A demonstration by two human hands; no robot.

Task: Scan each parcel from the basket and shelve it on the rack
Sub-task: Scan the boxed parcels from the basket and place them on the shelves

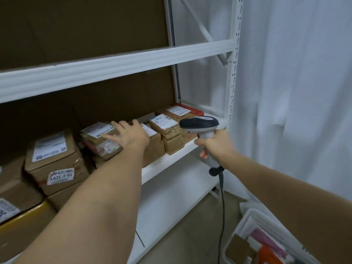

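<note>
Up on the middle shelf of the white rack (118, 62), the left hand (129, 135) reaches forward with its fingers spread and straight, the palm lying on or just over a flat brown parcel (99, 137) that carries a white label; whether the palm presses it or only hovers cannot be told. That parcel sits on top of other brown boxes in a row that runs from the near left to the far right of the shelf. At the near left a larger carton (55, 159) bears a white sticker printed with numbers, seen upside down, and beside it at the frame's edge lies a box with yellow tape (24, 216). At the far right end of the row a red-edged parcel (187, 110) lies flat with its label up. The right hand (215, 142) is curled round the grey handle of a barcode scanner (200, 126), whose dark head points left toward the row of boxes; its black cable (222, 206) hangs down toward the floor. In the near right corner stands a white basket (245, 221) on the floor, holding more parcels, among them a brown one, pink ones and an orange one, partly hidden by the right forearm. White cloth (295, 82) hangs to the right of the rack.
</note>
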